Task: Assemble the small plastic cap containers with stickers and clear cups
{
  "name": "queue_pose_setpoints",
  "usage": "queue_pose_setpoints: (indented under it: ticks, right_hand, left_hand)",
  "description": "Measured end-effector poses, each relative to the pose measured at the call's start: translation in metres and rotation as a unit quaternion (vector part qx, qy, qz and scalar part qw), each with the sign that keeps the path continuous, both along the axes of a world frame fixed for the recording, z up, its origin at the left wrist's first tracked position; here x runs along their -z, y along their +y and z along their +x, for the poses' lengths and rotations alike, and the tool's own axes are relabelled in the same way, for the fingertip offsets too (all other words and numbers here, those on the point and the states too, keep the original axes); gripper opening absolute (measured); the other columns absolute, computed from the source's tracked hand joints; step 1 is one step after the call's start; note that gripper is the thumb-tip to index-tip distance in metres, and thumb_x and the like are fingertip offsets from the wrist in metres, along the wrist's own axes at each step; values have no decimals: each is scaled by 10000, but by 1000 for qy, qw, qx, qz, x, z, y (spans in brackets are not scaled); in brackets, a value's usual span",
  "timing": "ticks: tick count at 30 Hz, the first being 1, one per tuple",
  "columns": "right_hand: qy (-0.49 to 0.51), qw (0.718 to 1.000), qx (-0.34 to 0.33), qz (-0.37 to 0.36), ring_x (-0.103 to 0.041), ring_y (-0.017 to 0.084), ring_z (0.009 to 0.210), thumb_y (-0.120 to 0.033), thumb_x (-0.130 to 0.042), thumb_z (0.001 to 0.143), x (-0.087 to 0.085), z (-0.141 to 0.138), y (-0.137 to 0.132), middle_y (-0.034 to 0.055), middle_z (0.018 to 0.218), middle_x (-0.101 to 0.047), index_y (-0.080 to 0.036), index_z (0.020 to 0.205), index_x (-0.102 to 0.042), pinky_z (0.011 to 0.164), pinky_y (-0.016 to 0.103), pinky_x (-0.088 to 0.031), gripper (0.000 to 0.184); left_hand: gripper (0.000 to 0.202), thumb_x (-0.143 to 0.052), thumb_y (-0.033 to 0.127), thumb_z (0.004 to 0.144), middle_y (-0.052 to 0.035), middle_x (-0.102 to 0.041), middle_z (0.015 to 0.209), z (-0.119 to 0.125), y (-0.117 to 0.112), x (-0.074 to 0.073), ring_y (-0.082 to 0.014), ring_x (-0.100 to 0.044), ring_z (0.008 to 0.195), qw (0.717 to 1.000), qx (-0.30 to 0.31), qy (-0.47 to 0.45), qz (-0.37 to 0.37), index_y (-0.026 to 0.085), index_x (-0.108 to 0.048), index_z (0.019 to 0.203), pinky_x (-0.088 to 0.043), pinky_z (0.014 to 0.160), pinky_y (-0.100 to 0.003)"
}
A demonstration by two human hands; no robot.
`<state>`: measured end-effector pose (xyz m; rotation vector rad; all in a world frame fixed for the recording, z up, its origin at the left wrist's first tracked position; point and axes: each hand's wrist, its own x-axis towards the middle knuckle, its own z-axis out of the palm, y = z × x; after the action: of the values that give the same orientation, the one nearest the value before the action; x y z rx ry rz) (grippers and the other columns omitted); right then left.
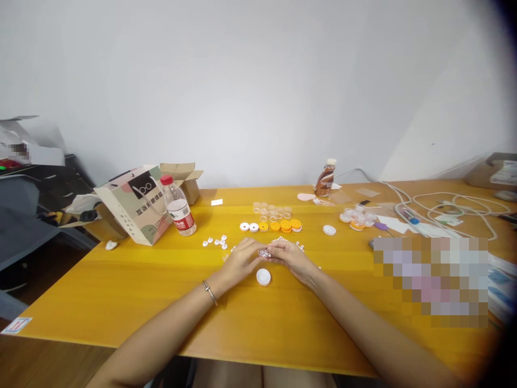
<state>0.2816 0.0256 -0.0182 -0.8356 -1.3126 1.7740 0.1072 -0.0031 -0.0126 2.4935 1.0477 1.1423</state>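
Observation:
My left hand (241, 260) and my right hand (291, 260) meet above the table, fingers closed around a small white piece with dark holes (264, 253). The fingers cover part of it, so its exact kind does not show. Just below the hands lies a round white cap (263, 277), its hollow side up. Behind them runs a row of white discs (244, 227) and orange discs (286, 226), some stacked. Beyond that row stand several small clear cups (272, 212). Several small white pegged parts (217, 242) are scattered left of my hands.
On the left stand a paper bag (139, 207), a red-capped water bottle (177, 207) and an open cardboard box (183, 180). A brown drink bottle (325, 179) is at the back. Rightward lie a white disc (329, 230), clustered clear parts (357, 216) and white cables (444, 200).

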Motion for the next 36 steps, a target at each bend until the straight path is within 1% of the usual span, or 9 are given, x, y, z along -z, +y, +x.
queue_pose_setpoints:
  ticks: [5, 7, 9, 13, 19, 24, 29, 33, 36]
  right_hand:
    - [-7, 1000, 4, 26, -606, 114, 654, -274, -733, 549, 0, -1, 0, 14, 734, -674, -153, 731, -606, 725, 277, -452, 253]
    - [-11, 999, 15, 26, -600, 108, 629, -267, -733, 548, 1, -1, 1, 11, 724, -675, -155, 717, -597, 709, 274, -447, 244]
    - [-10, 999, 20, 26, -606, 115, 650, -265, -728, 556, 2, -1, 2, 14, 738, -678, -160, 718, -594, 717, 278, -442, 235]
    - [1, 1000, 14, 25, -620, 140, 733, -259, -718, 572, 4, 0, 3, 18, 753, -682, -170, 725, -585, 771, 298, -428, 221]
    - [-17, 999, 13, 36, -592, 108, 635, -262, -706, 588, 2, 1, 2, 16, 720, -676, -162, 745, -584, 691, 263, -425, 223]
    - [-6, 999, 14, 46, -600, 121, 670, -278, -698, 596, -6, 1, -1, 4, 720, -675, -186, 814, -542, 692, 265, -419, 283]
    - [-10, 998, 16, 67, -584, 115, 622, -318, -667, 634, -8, 3, 0, -20, 641, -648, -197, 792, -520, 663, 258, -417, 248]
    - [-4, 996, -1, 87, -582, 115, 662, -342, -614, 692, -7, 5, 1, -8, 694, -639, -200, 840, -529, 705, 278, -423, 223]
    - [-15, 993, -23, 115, -589, 129, 761, -302, -654, 657, -7, 4, -1, 1, 786, -639, -212, 886, -522, 767, 300, -421, 279]
  left_hand:
    - [386, -514, 285, 796, -51, -580, 1000, -2, -1, 1, -166, -518, 916, 1000, -4, -8, -9, 229, -437, 1169, -423, 819, -323]
    - [425, -535, 305, 779, -53, -577, 1037, -2, -1, 1, -173, -520, 953, 1000, 1, -13, -15, 234, -423, 1183, -419, 846, -334]
    - [392, -525, 306, 785, -55, -581, 1049, -2, -1, 1, -172, -530, 966, 1000, 0, -23, -22, 228, -447, 1160, -421, 854, -332]
    - [278, -466, 241, 819, -52, -601, 1018, 0, 0, 2, -152, -554, 936, 998, -9, -46, -31, 206, -506, 1092, -438, 840, -303]
    - [245, -497, 242, 803, -48, -622, 974, 2, -2, 1, -149, -564, 908, 997, -18, -59, -36, 196, -548, 1038, -447, 825, -294]
    - [238, -501, 232, 800, -71, -597, 1056, 2, -2, -3, -160, -548, 970, 996, 18, -73, -54, 178, -559, 1025, -425, 874, -309]
    - [201, -513, 236, 793, -59, -630, 943, 2, 0, -5, -147, -573, 880, 995, 9, -80, -57, 174, -590, 968, -449, 811, -280]
    - [202, -523, 242, 786, -59, -627, 938, -1, 1, -7, -147, -569, 873, 996, 3, -79, -48, 179, -597, 962, -446, 798, -276]
    - [200, -529, 243, 779, -63, -628, 924, -3, 1, -7, -151, -570, 858, 995, -1, -81, -67, 174, -605, 950, -447, 785, -276]
